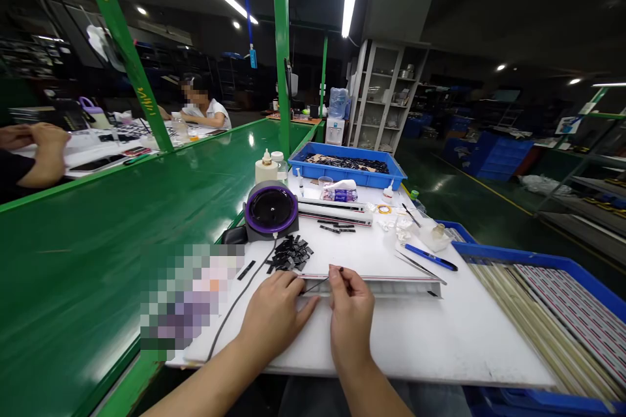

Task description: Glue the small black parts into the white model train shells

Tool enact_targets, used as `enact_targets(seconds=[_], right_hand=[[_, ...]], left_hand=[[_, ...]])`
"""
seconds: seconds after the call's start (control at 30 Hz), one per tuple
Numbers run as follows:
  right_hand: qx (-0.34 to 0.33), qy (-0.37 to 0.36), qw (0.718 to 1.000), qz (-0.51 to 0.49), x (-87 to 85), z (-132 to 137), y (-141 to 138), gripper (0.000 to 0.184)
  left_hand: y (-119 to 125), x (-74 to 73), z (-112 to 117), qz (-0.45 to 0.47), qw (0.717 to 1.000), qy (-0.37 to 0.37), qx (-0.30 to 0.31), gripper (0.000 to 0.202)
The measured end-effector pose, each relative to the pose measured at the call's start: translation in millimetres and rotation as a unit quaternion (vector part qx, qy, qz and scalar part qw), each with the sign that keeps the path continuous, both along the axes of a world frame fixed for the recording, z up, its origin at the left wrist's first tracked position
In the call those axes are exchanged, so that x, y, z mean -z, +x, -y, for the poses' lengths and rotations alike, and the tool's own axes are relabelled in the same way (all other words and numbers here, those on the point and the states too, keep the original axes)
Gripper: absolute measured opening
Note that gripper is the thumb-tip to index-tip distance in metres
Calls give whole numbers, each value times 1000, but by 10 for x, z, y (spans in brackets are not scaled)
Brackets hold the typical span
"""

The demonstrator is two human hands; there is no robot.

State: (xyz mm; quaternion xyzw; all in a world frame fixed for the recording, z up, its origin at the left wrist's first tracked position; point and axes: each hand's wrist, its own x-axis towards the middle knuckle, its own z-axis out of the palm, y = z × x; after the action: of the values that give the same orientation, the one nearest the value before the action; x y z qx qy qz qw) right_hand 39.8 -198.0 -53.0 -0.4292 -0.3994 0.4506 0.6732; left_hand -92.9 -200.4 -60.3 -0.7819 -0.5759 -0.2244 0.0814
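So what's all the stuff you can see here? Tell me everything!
blue crate: one, blue, far table end
black pieces: a pile, black, mid-table
round device: one, purple-ringed, left on table
tweezers: one, silver, right on table
pen-like tool: one, blue, beside tweezers
side tray: one, blue, far right
green workbench: one, green, left
co-worker: one, white top, far left
thin strip: one, black, in right hand
left hand: one, bare, on table
right hand: one, bare, pinching strip
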Motion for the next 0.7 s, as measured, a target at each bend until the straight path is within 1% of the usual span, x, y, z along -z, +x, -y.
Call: enact_targets(seconds=[0.13, 0.3, 0.5, 0.7], right_hand=[[0, 5, 999, 41, -6, 41, -51, 35], [-4, 7, 997, 79, 41, 31, -71, 33], [-28, 10, 996, 86, 46, 25, -59, 33], [-23, 6, 996, 89, 25, 37, -65, 33]], left_hand=[[3, -8, 11, 2, 1000, -5, 1, 23], [6, -6, 9, 0, 1000, -15, -2, 24], [10, -13, 9, 2, 1000, -9, 0, 24], [4, -26, 11, -3, 1000, 1, 5, 24]])
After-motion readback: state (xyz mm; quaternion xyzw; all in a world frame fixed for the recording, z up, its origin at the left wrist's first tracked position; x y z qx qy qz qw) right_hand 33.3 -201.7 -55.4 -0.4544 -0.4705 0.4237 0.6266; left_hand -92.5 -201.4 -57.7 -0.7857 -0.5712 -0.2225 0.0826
